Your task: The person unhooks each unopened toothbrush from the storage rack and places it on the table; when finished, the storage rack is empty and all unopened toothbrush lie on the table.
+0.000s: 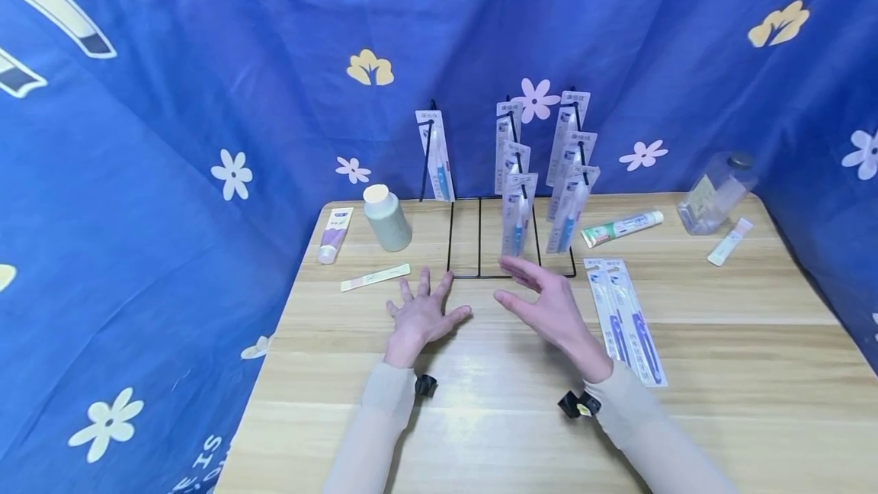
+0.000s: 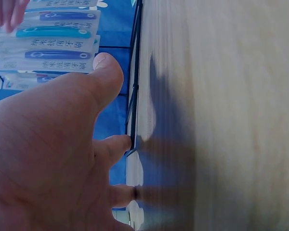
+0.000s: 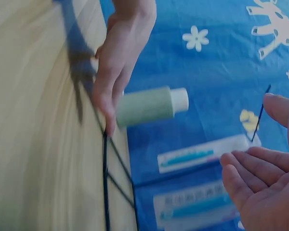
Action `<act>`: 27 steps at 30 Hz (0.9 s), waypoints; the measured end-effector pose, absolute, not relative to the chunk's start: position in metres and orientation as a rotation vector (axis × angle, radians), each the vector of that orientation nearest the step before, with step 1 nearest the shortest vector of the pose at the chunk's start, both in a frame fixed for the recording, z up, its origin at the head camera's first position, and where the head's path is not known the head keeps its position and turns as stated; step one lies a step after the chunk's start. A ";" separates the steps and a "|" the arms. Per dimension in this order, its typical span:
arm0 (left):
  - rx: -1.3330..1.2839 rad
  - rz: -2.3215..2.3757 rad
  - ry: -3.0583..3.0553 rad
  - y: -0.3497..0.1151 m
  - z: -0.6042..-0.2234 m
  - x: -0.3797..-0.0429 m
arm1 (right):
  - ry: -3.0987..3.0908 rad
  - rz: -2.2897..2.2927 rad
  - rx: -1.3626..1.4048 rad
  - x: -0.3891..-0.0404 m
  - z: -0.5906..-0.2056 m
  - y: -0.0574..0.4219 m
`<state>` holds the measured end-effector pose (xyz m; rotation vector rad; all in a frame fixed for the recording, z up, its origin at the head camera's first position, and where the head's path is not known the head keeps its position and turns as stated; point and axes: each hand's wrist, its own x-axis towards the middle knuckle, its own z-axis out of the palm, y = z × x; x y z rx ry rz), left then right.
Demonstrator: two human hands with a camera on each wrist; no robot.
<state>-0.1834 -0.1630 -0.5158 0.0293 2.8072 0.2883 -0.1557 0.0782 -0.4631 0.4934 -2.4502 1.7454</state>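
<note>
My left hand (image 1: pixel 420 320) has its fingers spread low over the table, index fingertip right at the front left corner of a black wire rack (image 1: pixel 479 235). In front of the rack's right half, my right hand (image 1: pixel 549 307) is held with thumb and fingers apart and nothing between them. Packaged toothbrushes hang on the rack's hooks: one pack (image 1: pixel 437 158) at the left, a middle row (image 1: pixel 519 212) and a right row (image 1: pixel 572 208). Two more toothbrush packs (image 1: pixel 624 319) lie on the table to the right of my right hand.
On the left are a lilac-and-white tube (image 1: pixel 335 235), a green bottle (image 1: pixel 387 219) with a white cap, and a thin flat strip packet (image 1: pixel 375 278). Rightward lie a toothpaste tube (image 1: pixel 620 229), a clear bottle (image 1: pixel 716 193) and a small packet (image 1: pixel 730 242). Blue cloth (image 1: pixel 295 97) surrounds the table.
</note>
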 end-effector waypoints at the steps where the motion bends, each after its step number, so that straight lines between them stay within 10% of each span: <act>1: 0.030 0.289 2.805 -0.163 -0.516 -0.183 | -2.450 1.750 0.498 -0.158 -0.461 0.073; 27: 0.001 0.299 2.801 -0.163 -0.515 -0.182 | -2.236 1.885 0.328 -0.257 -0.438 -0.019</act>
